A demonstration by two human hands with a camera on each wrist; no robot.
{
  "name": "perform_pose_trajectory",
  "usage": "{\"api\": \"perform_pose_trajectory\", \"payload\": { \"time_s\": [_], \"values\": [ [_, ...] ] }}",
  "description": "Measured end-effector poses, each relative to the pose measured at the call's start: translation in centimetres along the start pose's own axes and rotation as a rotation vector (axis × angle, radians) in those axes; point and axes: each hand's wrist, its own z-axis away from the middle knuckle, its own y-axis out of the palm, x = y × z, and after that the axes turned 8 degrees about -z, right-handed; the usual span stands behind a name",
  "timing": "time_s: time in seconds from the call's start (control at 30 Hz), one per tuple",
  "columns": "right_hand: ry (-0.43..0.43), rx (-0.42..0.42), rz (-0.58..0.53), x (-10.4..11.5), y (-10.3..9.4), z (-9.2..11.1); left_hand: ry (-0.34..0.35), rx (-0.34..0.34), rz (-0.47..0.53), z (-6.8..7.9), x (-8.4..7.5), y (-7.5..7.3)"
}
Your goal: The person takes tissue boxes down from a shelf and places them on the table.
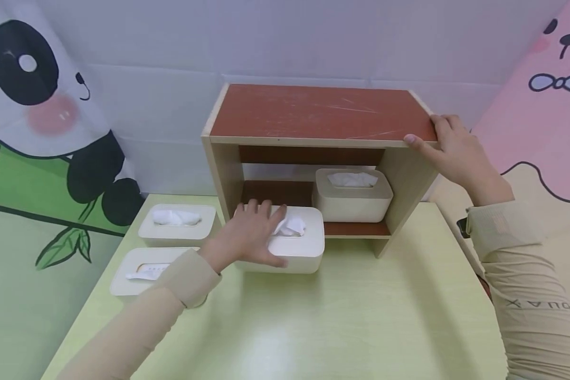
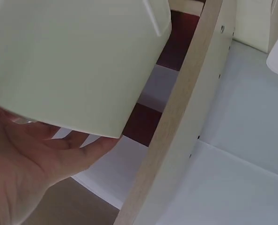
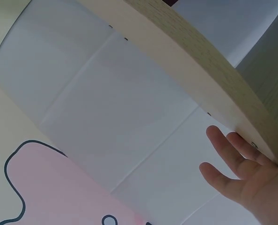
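My left hand (image 1: pixel 250 232) lies across the top of a white tissue box (image 1: pixel 296 261) in front of the shelf's left part and grips it, the thumb toward its front edge and the fingers toward its back. The left wrist view shows the box's pale wall (image 2: pixel 73 61) close to the shelf's side panel (image 2: pixel 176 126). At the top right corner of the small wooden shelf (image 1: pixel 323 113), my right hand (image 1: pixel 463 155) rests with the thumb on the front edge. Several of its fingers (image 3: pixel 223 150) extend loosely outside the side panel in the right wrist view.
Another tissue box (image 1: pixel 353 203) stands inside the shelf at the right. On the table (image 1: pixel 361 316), left of the shelf, are two more: a rear tissue box (image 1: pixel 147 227) and a front tissue box (image 1: pixel 123 282), partly covered by my left sleeve. Behind the shelf is a wall (image 1: pixel 294 42).
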Motion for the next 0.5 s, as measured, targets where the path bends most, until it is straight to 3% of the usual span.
{"api": "perform_pose_trajectory", "payload": {
  "time_s": [0.5],
  "values": [
    [-0.008, 0.008, -0.012, -0.2, -0.6, 0.3, -0.008, -0.031, 0.012, 3.5, -2.2, 0.8]
  ]
}}
